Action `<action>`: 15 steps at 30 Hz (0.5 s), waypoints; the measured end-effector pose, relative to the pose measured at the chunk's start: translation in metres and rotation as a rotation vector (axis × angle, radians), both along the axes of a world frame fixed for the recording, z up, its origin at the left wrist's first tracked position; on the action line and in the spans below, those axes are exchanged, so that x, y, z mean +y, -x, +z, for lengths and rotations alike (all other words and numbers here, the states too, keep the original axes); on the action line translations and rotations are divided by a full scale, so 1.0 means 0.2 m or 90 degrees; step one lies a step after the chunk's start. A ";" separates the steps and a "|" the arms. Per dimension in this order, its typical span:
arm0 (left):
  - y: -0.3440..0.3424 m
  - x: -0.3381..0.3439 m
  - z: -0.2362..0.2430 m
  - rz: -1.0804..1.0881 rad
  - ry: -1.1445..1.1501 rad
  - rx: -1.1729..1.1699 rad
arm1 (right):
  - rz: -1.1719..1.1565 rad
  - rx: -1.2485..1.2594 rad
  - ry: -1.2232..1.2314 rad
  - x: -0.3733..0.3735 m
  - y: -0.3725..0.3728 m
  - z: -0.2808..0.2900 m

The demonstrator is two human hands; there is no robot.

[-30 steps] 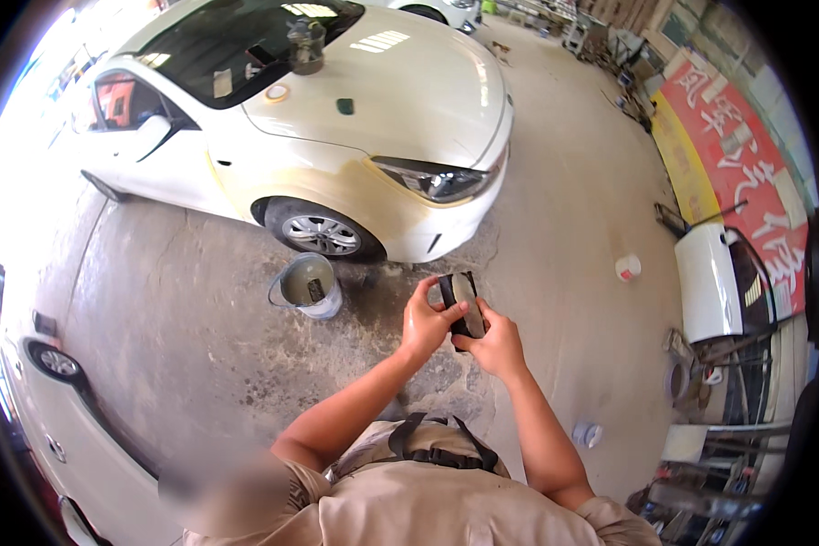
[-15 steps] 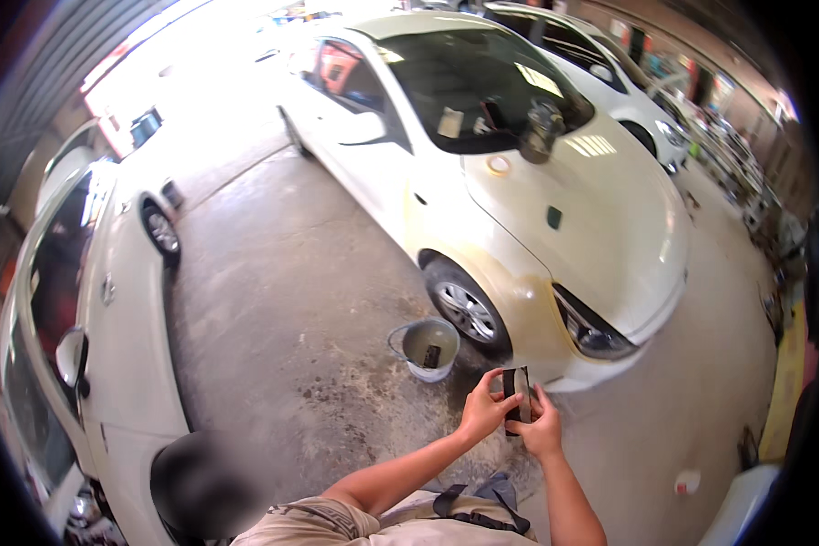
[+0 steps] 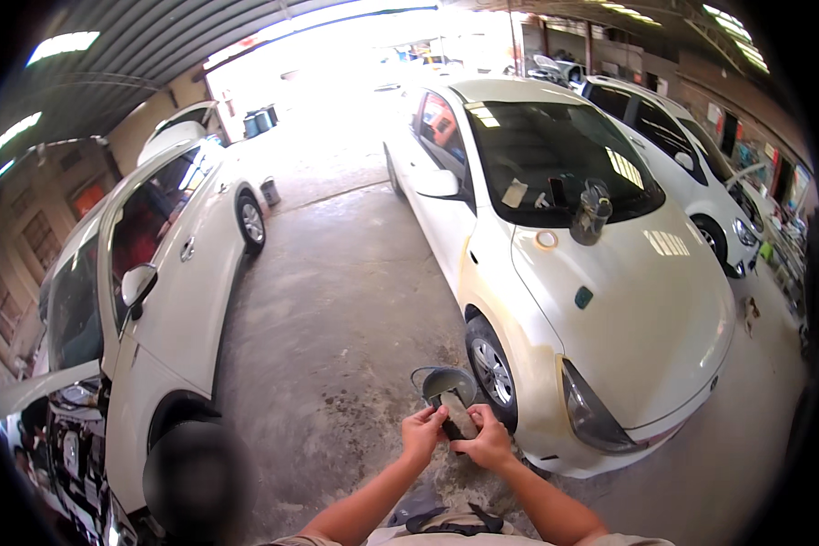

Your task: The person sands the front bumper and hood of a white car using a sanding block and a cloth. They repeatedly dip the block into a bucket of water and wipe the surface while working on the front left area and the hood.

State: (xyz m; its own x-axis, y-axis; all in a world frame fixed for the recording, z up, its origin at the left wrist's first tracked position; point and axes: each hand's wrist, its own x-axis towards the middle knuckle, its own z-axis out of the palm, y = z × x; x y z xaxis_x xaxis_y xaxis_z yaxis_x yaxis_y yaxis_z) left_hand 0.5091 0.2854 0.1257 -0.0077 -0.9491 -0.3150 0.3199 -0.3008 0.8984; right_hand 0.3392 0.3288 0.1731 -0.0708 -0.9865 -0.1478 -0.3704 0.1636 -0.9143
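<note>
Both my hands hold a flat, dark-edged sanding block (image 3: 461,419) with a grey sheet along its face. My left hand (image 3: 422,431) pinches its left edge between thumb and fingers. My right hand (image 3: 486,439) grips the right side and lower end. The block is tilted and, from here, overlaps a grey bucket (image 3: 470,386) on the floor, hiding part of it. Just beyond, to the right, is the white car's front wheel (image 3: 491,364). Yellowish, sanded-looking patches mark its front fender (image 3: 535,364).
On the car's hood (image 3: 646,346) lie a tape roll (image 3: 546,239), a see-through container (image 3: 591,217) and a small dark green pad (image 3: 583,298). Another white car (image 3: 168,300) stands left, its front end opened up. Concrete floor (image 3: 337,282) runs between the cars. A blurred dark shape (image 3: 196,482) is lower left.
My view has tilted up and swung left, showing more ceiling and the left car. The block has turned in my hands, showing more of its grey face, and now overlaps the bucket.
</note>
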 end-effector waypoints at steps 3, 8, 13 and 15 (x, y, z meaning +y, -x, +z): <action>-0.05 0.05 0.06 -0.012 0.054 -0.058 | 0.050 -0.045 -0.002 -0.03 0.02 -0.08; -0.07 0.21 0.30 -0.217 0.396 -0.667 | 0.006 -0.524 -0.210 -0.14 0.12 -0.27; -0.01 0.14 0.32 -0.439 0.711 -0.838 | 0.140 -0.693 -0.368 -0.18 0.25 -0.45; -0.04 0.07 0.28 -0.464 0.721 -0.787 | 0.183 -0.751 -0.422 -0.16 0.23 -0.31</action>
